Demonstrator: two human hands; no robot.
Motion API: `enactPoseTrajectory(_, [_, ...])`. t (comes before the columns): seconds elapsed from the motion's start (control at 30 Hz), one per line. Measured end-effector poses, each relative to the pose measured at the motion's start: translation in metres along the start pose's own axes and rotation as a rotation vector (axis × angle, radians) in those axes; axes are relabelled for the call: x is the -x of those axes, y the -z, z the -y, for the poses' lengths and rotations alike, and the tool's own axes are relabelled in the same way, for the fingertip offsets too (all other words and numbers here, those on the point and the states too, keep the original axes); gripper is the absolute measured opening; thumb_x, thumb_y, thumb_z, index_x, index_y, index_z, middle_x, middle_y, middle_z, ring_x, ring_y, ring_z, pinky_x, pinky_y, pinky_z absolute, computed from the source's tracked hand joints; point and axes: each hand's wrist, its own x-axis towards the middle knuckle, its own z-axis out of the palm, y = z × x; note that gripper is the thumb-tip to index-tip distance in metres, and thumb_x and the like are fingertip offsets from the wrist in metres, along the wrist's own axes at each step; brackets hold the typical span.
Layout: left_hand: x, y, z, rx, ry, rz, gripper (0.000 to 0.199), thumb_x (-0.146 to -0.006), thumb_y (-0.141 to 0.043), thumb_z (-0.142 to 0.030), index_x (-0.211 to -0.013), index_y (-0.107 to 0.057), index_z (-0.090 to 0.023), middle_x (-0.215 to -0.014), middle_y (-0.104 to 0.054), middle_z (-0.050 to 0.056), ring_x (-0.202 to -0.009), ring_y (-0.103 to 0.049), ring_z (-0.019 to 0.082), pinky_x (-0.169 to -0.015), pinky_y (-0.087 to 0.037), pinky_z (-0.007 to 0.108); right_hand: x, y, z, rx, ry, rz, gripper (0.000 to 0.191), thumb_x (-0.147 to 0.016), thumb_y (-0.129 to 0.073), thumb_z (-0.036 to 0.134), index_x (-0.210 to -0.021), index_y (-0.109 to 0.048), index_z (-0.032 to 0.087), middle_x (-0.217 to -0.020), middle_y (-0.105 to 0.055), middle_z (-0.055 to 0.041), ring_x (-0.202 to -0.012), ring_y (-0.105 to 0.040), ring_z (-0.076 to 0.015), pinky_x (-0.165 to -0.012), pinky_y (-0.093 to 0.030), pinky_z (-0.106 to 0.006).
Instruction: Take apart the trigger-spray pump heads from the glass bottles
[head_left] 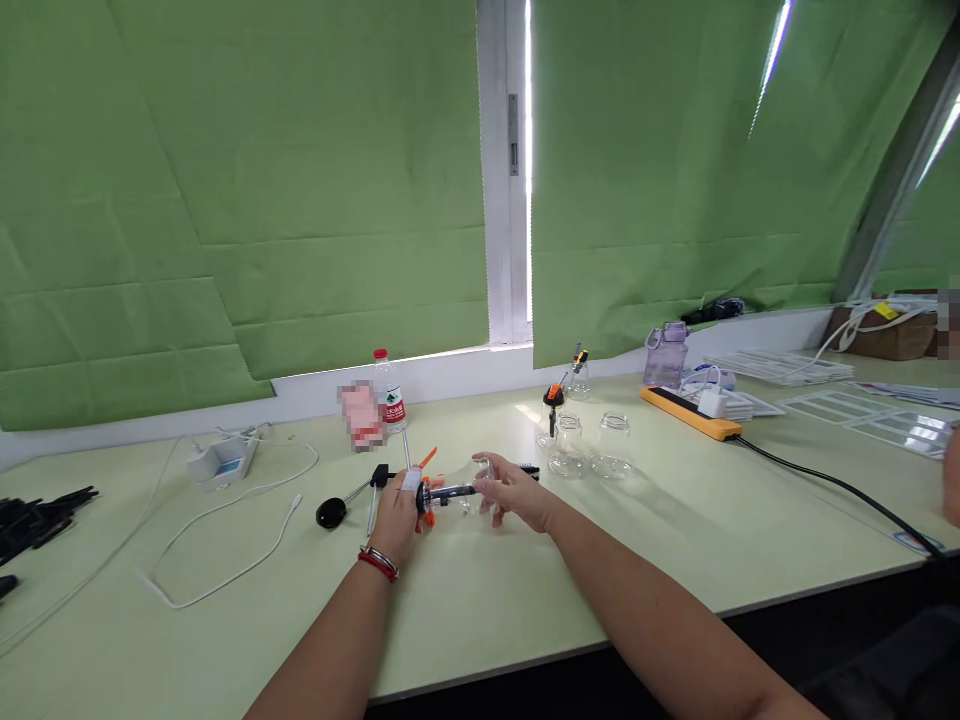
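Sideways, clear flared bottle point(465, 474), held between left hand point(394, 518), right hand point(517, 494).

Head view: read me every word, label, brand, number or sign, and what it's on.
"山" – water bottle label; its neighbouring characters are too small to read surely.
Sticker at the table's right front edge: marks too small to read.
Pink packet: blurred, unreadable.
Held glass jar: no text visible.

On the table point(225, 650), 2 open jars point(568, 452) stand behind the right hand point(517, 492), left of a power strip point(686, 413) (a jug point(666, 358) behind it); a water bottle point(389, 395) beyond the left hand point(394, 518).
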Motion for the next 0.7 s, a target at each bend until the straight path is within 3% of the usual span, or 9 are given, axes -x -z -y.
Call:
enactPoseTrajectory(0.1, [-0.0014, 0.0016, 0.0029, 0.015, 0.071, 0.027, 0.032, -0.080, -0.049, -0.041, -0.056, -0.048, -0.020, -0.036, -0.041, -0.005, -0.028, -0.034, 0.008, -0.030, -0.023, 0.020, 0.0023, 0.0001, 0.0028, 0.143, 0.213, 0.008, 0.079, -0.055, -0.080, 0.028, -0.125, -0.045, 0.033, -0.120, -0.043, -0.0045, -0.094, -0.051, -0.0162, -0.076, -0.049, -0.029])
enactPoseTrajectory(0.17, [-0.0021, 0.0024, 0.0046, 0.009, 0.099, 0.020, 0.033, -0.080, -0.047, -0.041, -0.054, -0.046, -0.020, -0.034, -0.040, -0.005, -0.027, -0.032, 0.007, -0.030, -0.022, 0.020, 0.0020, -0.0012, 0.0030, 0.115, 0.268, -0.020, 0.079, -0.058, -0.079, 0.029, -0.128, -0.042, 0.034, -0.124, -0.042, -0.0046, -0.102, -0.047, -0.0173, -0.083, -0.046, -0.030])
enactPoseTrajectory(0.27, [-0.0023, 0.0030, 0.0050, -0.005, 0.037, -0.007, 0.033, -0.080, -0.047, -0.043, -0.056, -0.048, -0.020, -0.035, -0.041, -0.005, -0.028, -0.035, 0.008, -0.031, -0.024, 0.020, -0.0007, -0.0041, 0.0015, -0.058, 0.124, -0.061, 0.063, -0.076, -0.059, 0.048, -0.132, -0.034, 0.034, -0.123, -0.041, -0.0076, -0.094, -0.053, -0.0172, -0.071, -0.051, -0.031])
enactPoseTrajectory(0.37, [-0.0020, 0.0025, 0.0027, -0.028, 0.008, -0.008, 0.035, -0.080, -0.048, -0.045, -0.057, -0.051, -0.019, -0.036, -0.042, -0.004, -0.029, -0.034, 0.008, -0.030, -0.024, 0.020, 0.0003, -0.0050, 0.0037, -0.019, 0.016, -0.033, 0.062, -0.075, -0.057, 0.054, -0.129, -0.037, 0.032, -0.115, -0.044, -0.0084, -0.082, -0.057, -0.0168, -0.061, -0.051, -0.031])
enactPoseTrajectory(0.47, [-0.0016, 0.0006, -0.0003, -0.031, 0.055, -0.016, 0.039, -0.080, -0.045, -0.049, -0.056, -0.049, -0.019, -0.036, -0.042, -0.004, -0.028, -0.033, 0.008, -0.029, -0.024, 0.020, 0.0041, -0.0047, 0.0086, 0.164, 0.250, -0.019, 0.073, -0.059, -0.077, 0.037, -0.124, -0.045, 0.031, -0.124, -0.042, -0.0064, -0.105, -0.049, -0.0207, -0.082, -0.047, -0.034])
enactPoseTrajectory(0.53, [-0.0011, -0.0006, -0.0012, -0.022, 0.054, -0.027, 0.039, -0.081, -0.043, -0.050, -0.057, -0.048, -0.020, -0.039, -0.045, -0.004, -0.028, -0.034, 0.008, -0.029, -0.025, 0.021, 0.0039, -0.0049, 0.0087, 0.150, 0.330, -0.044, 0.077, -0.059, -0.078, 0.034, -0.127, -0.042, 0.033, -0.132, -0.037, -0.0059, -0.118, -0.039, -0.0216, -0.090, -0.042, -0.034])
enactPoseTrajectory(0.6, [-0.0007, -0.0009, -0.0010, -0.040, 0.009, -0.032, 0.038, -0.081, -0.043, -0.050, -0.059, -0.047, -0.020, -0.043, -0.048, -0.003, -0.030, -0.035, 0.008, -0.029, -0.025, 0.020, 0.0010, -0.0051, 0.0052, 0.020, 0.206, -0.068, 0.070, -0.070, -0.067, 0.046, -0.131, -0.035, 0.034, -0.131, -0.037, -0.0083, -0.111, -0.046, -0.0211, -0.082, -0.047, -0.035])
enactPoseTrajectory(0.7, [-0.0007, 0.0003, -0.0006, -0.092, -0.053, -0.021, 0.035, -0.081, -0.046, -0.048, -0.061, -0.049, -0.020, -0.043, -0.047, -0.003, -0.031, -0.038, 0.008, -0.031, -0.026, 0.020, -0.0019, -0.0039, 0.0009, -0.045, -0.020, -0.034, 0.059, -0.078, -0.049, 0.058, -0.129, -0.037, 0.030, -0.114, -0.046, -0.0099, -0.080, -0.058, -0.0175, -0.061, -0.050, -0.033])
